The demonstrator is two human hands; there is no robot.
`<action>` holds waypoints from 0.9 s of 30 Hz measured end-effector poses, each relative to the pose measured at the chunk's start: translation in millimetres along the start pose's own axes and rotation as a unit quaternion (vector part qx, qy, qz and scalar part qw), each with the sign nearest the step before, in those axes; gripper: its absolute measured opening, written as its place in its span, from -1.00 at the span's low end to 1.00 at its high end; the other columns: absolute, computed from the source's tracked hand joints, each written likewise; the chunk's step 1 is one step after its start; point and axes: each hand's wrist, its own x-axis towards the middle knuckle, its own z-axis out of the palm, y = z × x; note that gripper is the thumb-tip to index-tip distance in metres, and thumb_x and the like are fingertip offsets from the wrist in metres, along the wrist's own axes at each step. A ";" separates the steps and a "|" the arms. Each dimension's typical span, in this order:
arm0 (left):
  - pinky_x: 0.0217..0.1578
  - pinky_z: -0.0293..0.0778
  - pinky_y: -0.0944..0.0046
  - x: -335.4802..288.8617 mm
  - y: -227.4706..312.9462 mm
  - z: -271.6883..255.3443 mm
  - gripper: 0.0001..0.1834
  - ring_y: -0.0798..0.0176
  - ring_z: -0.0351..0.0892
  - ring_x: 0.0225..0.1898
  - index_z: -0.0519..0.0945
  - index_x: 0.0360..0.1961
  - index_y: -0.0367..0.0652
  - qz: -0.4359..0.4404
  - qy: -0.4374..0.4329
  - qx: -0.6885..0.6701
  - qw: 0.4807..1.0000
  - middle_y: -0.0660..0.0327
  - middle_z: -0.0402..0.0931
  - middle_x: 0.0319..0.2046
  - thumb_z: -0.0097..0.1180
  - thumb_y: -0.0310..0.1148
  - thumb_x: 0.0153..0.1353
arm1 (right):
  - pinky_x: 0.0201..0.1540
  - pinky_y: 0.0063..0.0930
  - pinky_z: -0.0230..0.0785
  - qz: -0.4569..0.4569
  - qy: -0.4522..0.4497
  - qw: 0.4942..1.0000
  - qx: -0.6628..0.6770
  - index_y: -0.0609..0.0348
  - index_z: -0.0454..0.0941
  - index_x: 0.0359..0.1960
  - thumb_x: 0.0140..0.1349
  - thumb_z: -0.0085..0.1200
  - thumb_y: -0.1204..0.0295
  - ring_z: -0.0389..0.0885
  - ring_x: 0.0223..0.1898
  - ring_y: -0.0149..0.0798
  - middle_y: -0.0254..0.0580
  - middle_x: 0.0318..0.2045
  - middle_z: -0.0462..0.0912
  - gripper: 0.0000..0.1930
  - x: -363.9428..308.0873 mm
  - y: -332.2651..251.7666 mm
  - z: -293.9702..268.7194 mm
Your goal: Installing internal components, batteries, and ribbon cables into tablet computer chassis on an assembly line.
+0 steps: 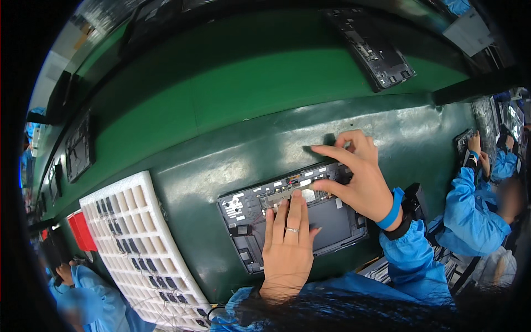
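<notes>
An opened laptop chassis [337, 227], dark grey with a strip of circuit board along its far side, lies on the dark green bench in front of me. My left hand [287, 249], with a ring on one finger, rests flat with its fingers stretched out, the fingertips touching the board strip near the middle. Over the chassis's right far corner, my right hand [362, 177] has its thumb and index finger spread apart, the other fingers curled; nothing shows between them. The thumb tip is close to the board. A blue band [393, 209] circles my right wrist.
To the left stands a white foam tray [156, 213] with small black wired parts in several cells. A red bin [82, 231] is beside it. Another laptop chassis [376, 55] lies on the green belt [232, 83] beyond. Co-workers in blue sit at right [470, 205] and lower left [99, 293].
</notes>
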 end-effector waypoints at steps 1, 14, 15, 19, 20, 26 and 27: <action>0.46 0.38 -0.25 -0.1 -0.5 -1.2 -0.23 -0.19 0.42 0.43 0.44 0.47 -0.37 0.000 0.002 0.004 1.000 0.01 0.31 0.53 0.38 -0.35 0.26 | 0.18 -0.16 0.20 -0.003 -0.005 0.999 -0.044 -0.14 0.81 0.07 0.14 0.54 0.22 0.51 0.05 -0.13 -0.28 -0.09 0.58 -0.58 3.7 2.6 0.3; 0.41 0.50 -0.11 0.8 -8.9 -8.6 -0.34 -0.09 0.56 0.34 0.56 0.40 -0.29 0.000 0.014 -0.030 0.999 0.12 0.41 0.51 0.36 -0.34 0.28 | 0.13 -0.16 0.42 -0.083 0.024 0.996 0.013 0.09 0.78 -0.03 0.29 0.40 0.40 0.69 -0.08 -0.08 -0.27 -0.09 0.75 -0.76 14.7 21.8 4.7; 0.43 0.51 -0.03 1.0 -11.7 -9.4 -0.36 -0.01 0.58 0.33 0.57 0.40 -0.24 0.006 0.012 -0.007 1.000 0.21 0.40 0.53 0.35 -0.29 0.31 | 0.15 -0.17 0.37 -0.047 0.004 0.987 0.154 0.07 0.79 -0.05 0.28 0.42 0.39 0.70 -0.07 -0.12 -0.27 -0.10 0.77 -0.77 14.2 15.2 4.4; 0.38 0.57 0.04 3.2 -15.4 -16.8 -0.36 0.02 0.59 0.32 0.56 0.42 -0.19 0.001 0.014 -0.048 0.999 0.26 0.41 0.52 0.30 -0.45 0.27 | 0.24 -0.22 0.23 -0.023 -0.097 0.989 0.107 0.00 0.82 -0.11 0.26 0.45 0.35 0.69 -0.03 -0.15 -0.32 -0.10 0.78 -0.81 13.3 25.8 2.7; 0.34 0.61 0.07 4.5 -16.6 -15.2 -0.32 0.03 0.61 0.31 0.56 0.43 -0.16 0.002 0.023 -0.047 0.999 0.29 0.43 0.51 0.26 -0.53 0.22 | 0.24 -0.22 0.23 -0.022 -0.097 0.989 0.107 0.00 0.82 -0.11 0.26 0.45 0.35 0.69 -0.03 -0.15 -0.32 -0.10 0.78 -0.81 14.6 25.9 1.6; 0.23 0.68 0.08 6.8 -27.3 -29.2 -0.15 0.00 0.65 0.26 0.54 0.46 -0.10 -0.008 0.034 -0.100 0.994 0.25 0.50 0.44 0.11 -0.79 0.06 | -0.01 -0.16 0.27 -0.018 0.072 0.988 -0.133 0.08 0.73 -0.31 0.23 0.48 0.26 0.65 -0.22 -0.14 -0.27 -0.39 0.66 -0.79 -22.5 -43.0 -1.4; 0.24 0.67 0.07 9.5 -27.8 -33.6 -0.14 -0.03 0.64 0.27 0.54 0.47 -0.10 -0.020 0.029 -0.144 0.989 0.22 0.51 0.44 0.09 -0.81 0.06 | -0.08 -0.16 0.27 -0.009 0.016 0.993 -0.115 0.08 0.71 -0.34 0.23 0.48 0.24 0.63 -0.27 -0.13 -0.27 -0.41 0.63 -0.76 -36.2 -51.7 -1.1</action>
